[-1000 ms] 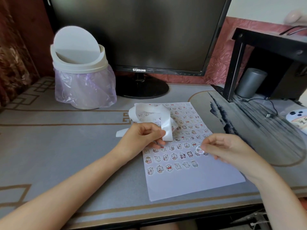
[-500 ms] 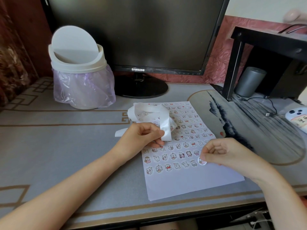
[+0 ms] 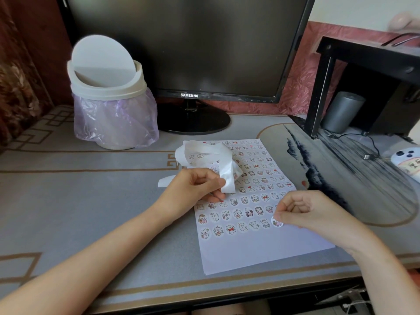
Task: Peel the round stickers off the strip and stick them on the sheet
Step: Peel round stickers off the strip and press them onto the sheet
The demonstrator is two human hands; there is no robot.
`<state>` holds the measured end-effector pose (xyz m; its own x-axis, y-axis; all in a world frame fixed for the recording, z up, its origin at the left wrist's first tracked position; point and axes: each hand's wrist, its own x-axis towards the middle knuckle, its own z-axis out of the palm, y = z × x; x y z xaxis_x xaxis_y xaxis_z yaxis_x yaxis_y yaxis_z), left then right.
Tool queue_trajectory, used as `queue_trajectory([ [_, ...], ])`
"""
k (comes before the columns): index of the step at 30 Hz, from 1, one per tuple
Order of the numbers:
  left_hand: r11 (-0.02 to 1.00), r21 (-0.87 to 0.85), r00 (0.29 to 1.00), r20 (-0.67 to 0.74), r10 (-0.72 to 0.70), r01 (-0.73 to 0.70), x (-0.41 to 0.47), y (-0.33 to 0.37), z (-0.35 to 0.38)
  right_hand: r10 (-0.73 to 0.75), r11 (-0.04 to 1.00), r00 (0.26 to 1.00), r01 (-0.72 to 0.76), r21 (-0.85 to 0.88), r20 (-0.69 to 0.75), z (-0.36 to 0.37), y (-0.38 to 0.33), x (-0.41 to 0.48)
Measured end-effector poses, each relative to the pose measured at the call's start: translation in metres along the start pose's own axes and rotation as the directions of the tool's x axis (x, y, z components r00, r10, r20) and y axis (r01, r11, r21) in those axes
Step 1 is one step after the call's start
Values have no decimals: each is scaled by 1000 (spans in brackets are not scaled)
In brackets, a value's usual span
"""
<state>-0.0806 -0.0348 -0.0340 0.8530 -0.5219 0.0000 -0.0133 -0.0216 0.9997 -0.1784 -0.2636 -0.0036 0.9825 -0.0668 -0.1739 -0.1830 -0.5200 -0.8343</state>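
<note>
Grey desk, dark monitor behind, lidded bin off left. White sheet lies flat, rows of round stickers covering most of it. Left hand: fingers curled, pinching the looped white strip above the sheet. Right hand: loosely fisted, thumb tip pressing one sticker onto the sheet, at the end of the lower rows.

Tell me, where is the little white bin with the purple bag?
The white swing-lid bin lined with a purple plastic bag stands at the far left of the grey desk, just left of the black monitor's round stand.
</note>
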Motion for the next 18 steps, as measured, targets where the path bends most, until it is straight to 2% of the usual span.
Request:
queue_trajectory([
  [18, 1000, 1, 1000, -1, -8, 8, 0, 0, 1, -32, 997, 996, 26, -77, -80, 5, 8, 2],
])
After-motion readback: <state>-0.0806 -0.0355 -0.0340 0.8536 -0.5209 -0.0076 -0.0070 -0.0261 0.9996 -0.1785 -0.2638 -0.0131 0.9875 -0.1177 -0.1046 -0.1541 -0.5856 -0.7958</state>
